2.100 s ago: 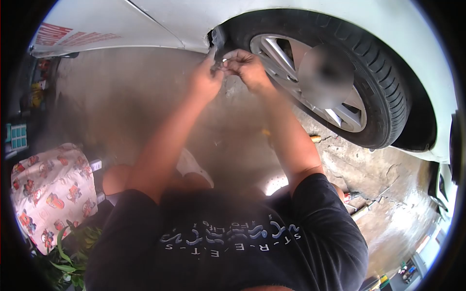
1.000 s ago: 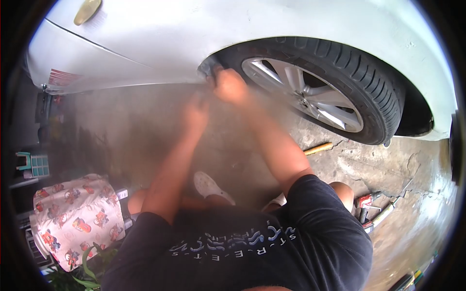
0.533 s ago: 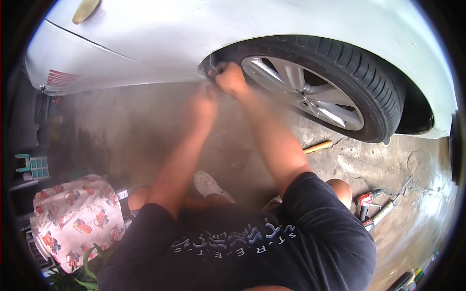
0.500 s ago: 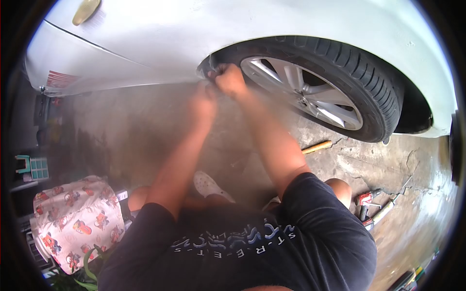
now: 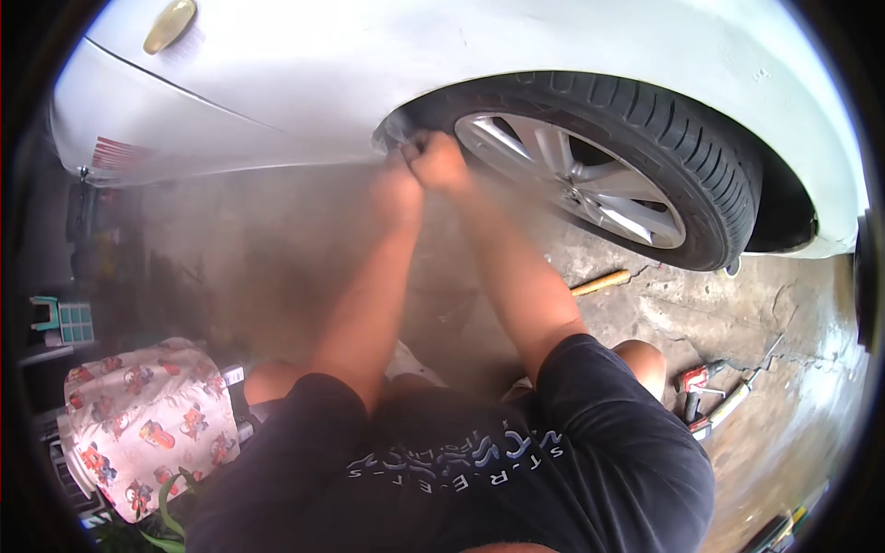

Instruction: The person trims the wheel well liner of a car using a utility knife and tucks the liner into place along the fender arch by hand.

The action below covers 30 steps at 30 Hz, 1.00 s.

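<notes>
Both hands are together at the front lower corner of the wheel arch (image 5: 392,129) of a white car (image 5: 304,64). My right hand (image 5: 439,161) is closed, its fingers bent in against the arch edge beside the tyre (image 5: 714,175). Just below and left of it, my left hand (image 5: 398,189) is also closed, near the bottom edge of the body panel. The two hands touch or nearly touch. Whatever lies between the fingers is hidden and blurred. The silver alloy wheel (image 5: 576,189) sits to the right of my hands.
A yellow handle (image 5: 601,283) lies on the concrete floor below the wheel. To the lower right are a red tool (image 5: 698,378) and a white tube with a thin nozzle (image 5: 728,405). A pink cloth-covered object (image 5: 152,419) stands at lower left, near a teal stool (image 5: 74,321).
My left hand and forearm have shifted right, closer to my right hand. My right hand has dropped slightly at the arch edge. The tools on the floor have not moved.
</notes>
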Motion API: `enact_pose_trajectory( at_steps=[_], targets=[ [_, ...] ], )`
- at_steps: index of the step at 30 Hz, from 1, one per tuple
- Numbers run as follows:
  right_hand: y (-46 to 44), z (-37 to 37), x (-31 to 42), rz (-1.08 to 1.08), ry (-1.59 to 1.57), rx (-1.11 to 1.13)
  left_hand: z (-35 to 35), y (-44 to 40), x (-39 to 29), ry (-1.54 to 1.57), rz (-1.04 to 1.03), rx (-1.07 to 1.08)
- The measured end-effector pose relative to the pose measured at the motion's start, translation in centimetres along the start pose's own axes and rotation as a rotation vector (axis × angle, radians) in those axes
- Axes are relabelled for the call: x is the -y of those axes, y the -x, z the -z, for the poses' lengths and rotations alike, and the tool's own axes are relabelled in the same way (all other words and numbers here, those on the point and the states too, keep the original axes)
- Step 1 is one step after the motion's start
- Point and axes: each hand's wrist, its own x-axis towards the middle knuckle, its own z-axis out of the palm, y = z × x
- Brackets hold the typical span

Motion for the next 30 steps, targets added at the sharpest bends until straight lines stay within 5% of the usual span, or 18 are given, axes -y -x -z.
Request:
enact_pose_trajectory(
  at_steps=[20,30],
  targets=[
    [0.5,-1.7,-5.8,-0.169,-0.842,0.222,-0.1,-1.4,-1.4,-0.173,0.179,0.088],
    [-0.4,-2.7,-6.3,-0.304,-0.945,0.212,0.6,-2.2,-2.9,-0.15,0.288,0.193]
  ],
)
